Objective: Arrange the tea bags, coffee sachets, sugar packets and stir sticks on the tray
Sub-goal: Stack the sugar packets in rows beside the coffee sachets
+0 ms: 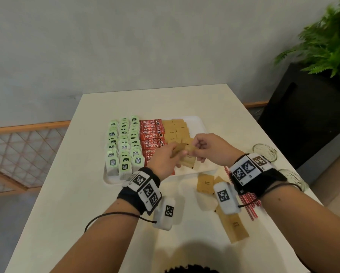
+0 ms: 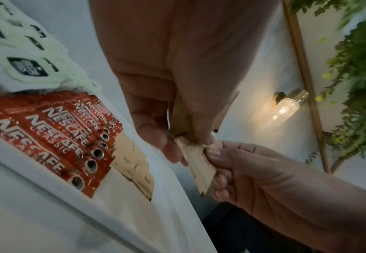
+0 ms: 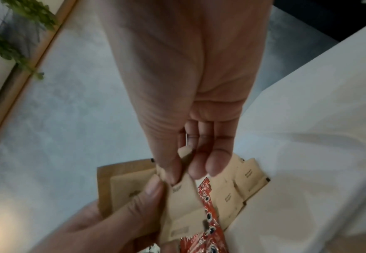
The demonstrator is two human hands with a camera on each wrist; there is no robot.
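Note:
A white tray point(image 1: 197, 123) holds green tea bags point(image 1: 124, 142) in its left columns, red coffee sachets point(image 1: 152, 134) in the middle and brown sugar packets point(image 1: 177, 129) to their right. Both hands hover over the tray's near right part. My left hand point(image 1: 180, 154) grips a small stack of sugar packets point(image 3: 121, 184) between thumb and fingers. My right hand point(image 1: 194, 149) pinches one sugar packet point(image 2: 199, 167) at the stack's edge, thumb on top. Red-and-white stir sticks point(image 1: 249, 203) lie on the table under my right wrist.
Loose sugar packets point(image 1: 205, 183) and a long brown sachet point(image 1: 234, 227) lie on the white table point(image 1: 86, 194) near the tray's front right. Two glass jars point(image 1: 264, 152) stand at the table's right edge. A dark planter with a fern point(image 1: 326, 40) stands beyond.

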